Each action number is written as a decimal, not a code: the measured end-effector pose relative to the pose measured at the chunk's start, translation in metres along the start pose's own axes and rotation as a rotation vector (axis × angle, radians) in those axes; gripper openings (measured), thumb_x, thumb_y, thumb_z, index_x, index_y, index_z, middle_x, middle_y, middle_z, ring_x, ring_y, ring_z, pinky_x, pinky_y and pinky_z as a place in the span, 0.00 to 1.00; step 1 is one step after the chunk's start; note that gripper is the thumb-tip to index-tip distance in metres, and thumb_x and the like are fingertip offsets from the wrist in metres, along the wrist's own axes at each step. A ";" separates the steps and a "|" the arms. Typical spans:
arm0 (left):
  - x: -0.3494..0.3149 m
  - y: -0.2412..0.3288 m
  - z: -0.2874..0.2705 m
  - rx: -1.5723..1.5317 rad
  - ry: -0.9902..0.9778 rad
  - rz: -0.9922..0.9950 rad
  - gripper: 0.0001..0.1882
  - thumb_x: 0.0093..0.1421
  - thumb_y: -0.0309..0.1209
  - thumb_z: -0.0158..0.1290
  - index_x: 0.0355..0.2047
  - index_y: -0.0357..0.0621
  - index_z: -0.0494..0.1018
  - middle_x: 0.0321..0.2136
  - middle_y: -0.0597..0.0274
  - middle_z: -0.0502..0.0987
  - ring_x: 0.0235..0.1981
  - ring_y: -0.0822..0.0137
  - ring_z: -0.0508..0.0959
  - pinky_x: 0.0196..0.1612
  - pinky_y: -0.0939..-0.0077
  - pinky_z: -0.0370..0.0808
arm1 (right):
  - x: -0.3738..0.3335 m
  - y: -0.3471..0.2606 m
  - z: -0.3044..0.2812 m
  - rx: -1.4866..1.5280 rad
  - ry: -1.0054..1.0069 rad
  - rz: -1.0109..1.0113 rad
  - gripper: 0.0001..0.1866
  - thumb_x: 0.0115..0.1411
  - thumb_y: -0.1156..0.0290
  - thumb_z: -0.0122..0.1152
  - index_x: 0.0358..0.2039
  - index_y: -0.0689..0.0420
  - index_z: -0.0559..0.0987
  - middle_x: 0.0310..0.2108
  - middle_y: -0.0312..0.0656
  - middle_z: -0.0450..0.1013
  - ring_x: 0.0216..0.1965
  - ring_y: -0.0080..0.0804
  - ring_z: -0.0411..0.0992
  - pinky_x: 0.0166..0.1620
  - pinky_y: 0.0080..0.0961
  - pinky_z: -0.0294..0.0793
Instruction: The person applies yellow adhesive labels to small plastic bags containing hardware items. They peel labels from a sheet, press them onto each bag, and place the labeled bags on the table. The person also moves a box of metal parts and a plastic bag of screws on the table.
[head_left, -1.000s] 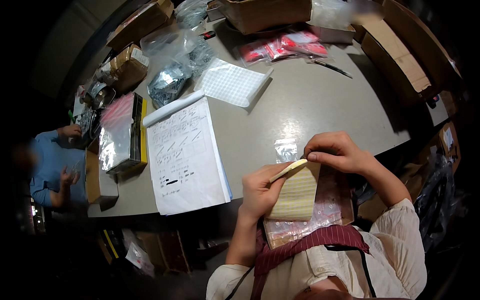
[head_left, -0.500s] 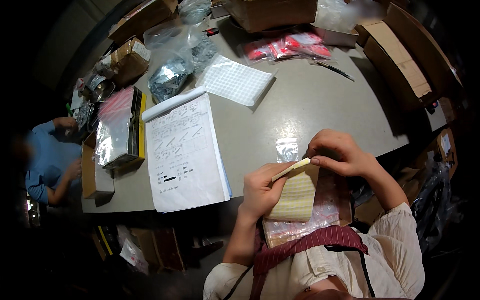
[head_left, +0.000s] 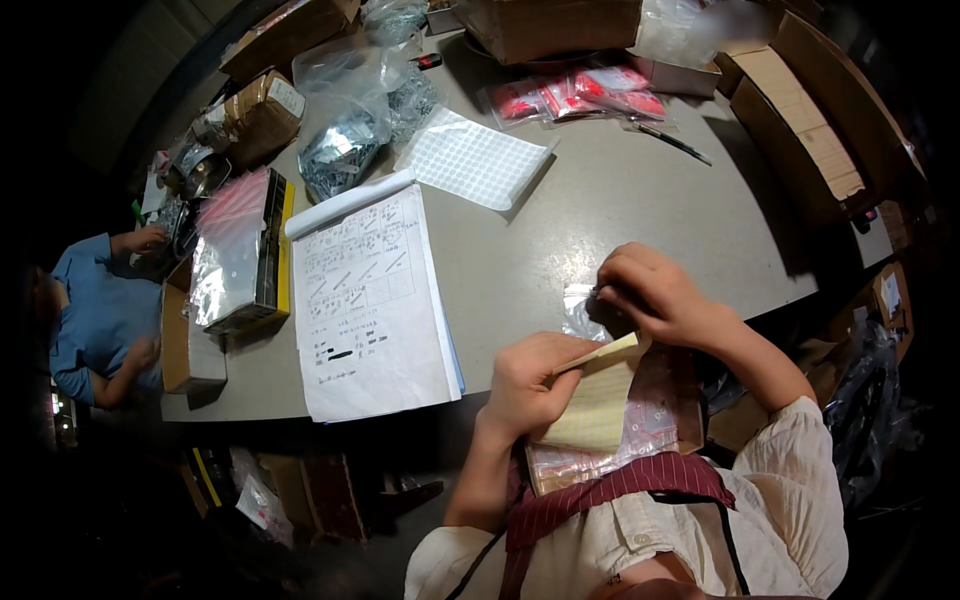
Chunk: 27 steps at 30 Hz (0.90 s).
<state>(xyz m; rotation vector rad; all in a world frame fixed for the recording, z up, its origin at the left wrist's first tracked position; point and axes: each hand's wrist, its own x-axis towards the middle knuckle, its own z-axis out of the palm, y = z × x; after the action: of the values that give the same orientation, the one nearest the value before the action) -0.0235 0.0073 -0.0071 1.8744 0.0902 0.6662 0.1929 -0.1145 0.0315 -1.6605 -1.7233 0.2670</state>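
Note:
My left hand [head_left: 530,378] grips a yellow sheet of labels [head_left: 588,415] by its folded upper edge, thumb on the near side. The sheet hangs over an open box of small clear packets [head_left: 655,420] at my lap. My right hand [head_left: 655,295] is at the table's near edge, fingers bent and pinched together. Its fingertips are at the right side of a small clear zip bag [head_left: 580,310] lying on the table. Whatever lies between those fingertips is hidden.
Left of my hands lies a pad of handwritten paper [head_left: 370,310]. Beyond it are a sheet of round white stickers [head_left: 480,155], a bag of metal parts [head_left: 345,145] and red packets [head_left: 575,95]. A pen [head_left: 672,143] lies farther right. A co-worker in blue [head_left: 105,310] is at far left.
My right hand has moved from the label sheet's upper edge up and left to the zip bag. The left hand keeps the sheet, whose top edge now tilts differently.

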 end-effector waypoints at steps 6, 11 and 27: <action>0.003 0.000 -0.001 0.070 0.010 0.143 0.16 0.49 0.16 0.57 0.40 0.36 0.85 0.35 0.50 0.86 0.38 0.51 0.86 0.48 0.61 0.83 | 0.011 0.009 0.017 -0.282 -0.050 -0.360 0.18 0.43 0.76 0.66 0.38 0.60 0.76 0.38 0.44 0.74 0.43 0.45 0.75 0.47 0.37 0.77; 0.004 0.000 0.000 0.069 -0.025 0.164 0.16 0.49 0.17 0.57 0.40 0.36 0.85 0.33 0.50 0.85 0.37 0.52 0.86 0.50 0.59 0.82 | 0.003 0.011 0.015 -0.324 -0.101 -0.475 0.19 0.42 0.72 0.66 0.38 0.59 0.77 0.43 0.45 0.75 0.49 0.44 0.75 0.55 0.41 0.75; 0.002 0.010 -0.051 -1.776 0.556 -0.130 0.09 0.63 0.31 0.57 0.41 0.42 0.78 0.29 0.66 0.83 0.24 0.71 0.78 0.47 0.71 0.73 | -0.067 -0.017 -0.033 0.797 -0.044 -0.120 0.06 0.54 0.75 0.64 0.24 0.64 0.83 0.28 0.46 0.81 0.34 0.40 0.79 0.44 0.36 0.78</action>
<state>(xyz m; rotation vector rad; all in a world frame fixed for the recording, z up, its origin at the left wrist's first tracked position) -0.0491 0.0469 0.0148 -0.0300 -0.0363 0.7258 0.1942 -0.1900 0.0426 -0.9659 -1.4536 0.8140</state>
